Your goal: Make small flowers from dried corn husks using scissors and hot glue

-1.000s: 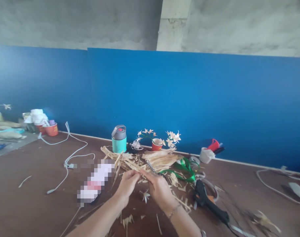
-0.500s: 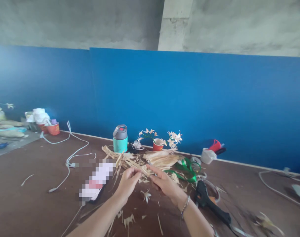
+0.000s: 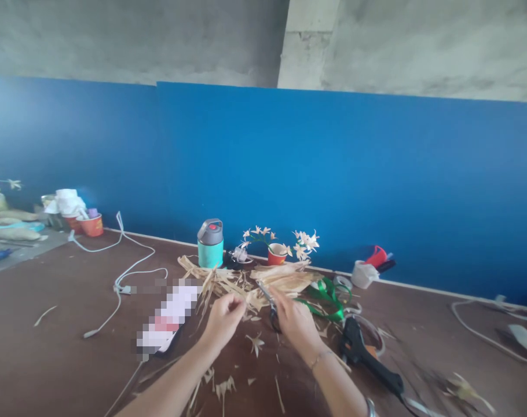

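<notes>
My left hand (image 3: 223,317) is pinched closed over the brown table, with a small pale piece at its fingertips, too small to make out well. To its right, my right hand (image 3: 293,317) is closed around the handles of dark scissors (image 3: 272,307), whose blades point up and left. Dried husk strips (image 3: 285,280) lie just beyond both hands. Below and between the hands rests a pale star-shaped flower (image 3: 255,344). Green ribbon (image 3: 330,298) lies right of my right hand.
A teal jar (image 3: 211,252) and a red cup (image 3: 276,255) with flower stems stand at the back. A blurred phone (image 3: 170,318) lies left, a black glue gun (image 3: 368,358) right. White cables (image 3: 135,266) cross the left side. Husk scraps (image 3: 225,387) litter the front.
My right hand has moved slightly right and now has the scissors, with their blades showing. My left hand has stayed nearly in place, its fingers still together.
</notes>
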A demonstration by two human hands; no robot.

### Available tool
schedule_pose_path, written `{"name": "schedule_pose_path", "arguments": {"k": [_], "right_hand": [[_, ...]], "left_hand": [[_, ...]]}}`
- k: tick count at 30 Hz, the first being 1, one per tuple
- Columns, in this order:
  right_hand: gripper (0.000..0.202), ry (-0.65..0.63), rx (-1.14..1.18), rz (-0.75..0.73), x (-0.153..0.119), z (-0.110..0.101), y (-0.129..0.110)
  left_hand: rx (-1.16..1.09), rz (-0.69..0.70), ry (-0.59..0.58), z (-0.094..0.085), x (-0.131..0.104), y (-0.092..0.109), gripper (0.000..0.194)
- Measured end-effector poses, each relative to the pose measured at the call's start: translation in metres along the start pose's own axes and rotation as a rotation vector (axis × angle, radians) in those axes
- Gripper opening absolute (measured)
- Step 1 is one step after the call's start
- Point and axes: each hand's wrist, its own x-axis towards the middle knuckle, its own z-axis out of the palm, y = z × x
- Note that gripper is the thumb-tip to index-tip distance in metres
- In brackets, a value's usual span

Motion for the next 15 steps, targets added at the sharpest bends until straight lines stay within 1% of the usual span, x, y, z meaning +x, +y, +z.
{"name": "schedule_pose_path", "arguments": {"k": [2,4,7,11,15], "right_hand": [[0.029,-0.04,-0.067,-0.009,-0.002,0.003,-0.002],[0.021,-0.102,-0.128,-0.058,-0.004,0.008,-0.005],[0.019,-0.141,-0.211,-0.114,-0.006,0.018,-0.009],[0.022,-0.151,-0.324,-0.131,-0.004,0.026,-0.011],[0.021,-0.149,-0.377,-0.134,-0.002,0.029,-0.012]], "left_hand": [[0.22,0.036,-0.001,-0.004,0.003,-0.006,0.018],[0.415,0.069,0.012,-0.007,0.005,-0.011,0.015],[0.607,0.137,0.028,-0.009,0.004,-0.014,0.014],[0.699,0.128,0.021,-0.009,0.003,-0.014,0.011],[0.679,0.113,0.017,-0.009,0.004,-0.014,0.01]]}}
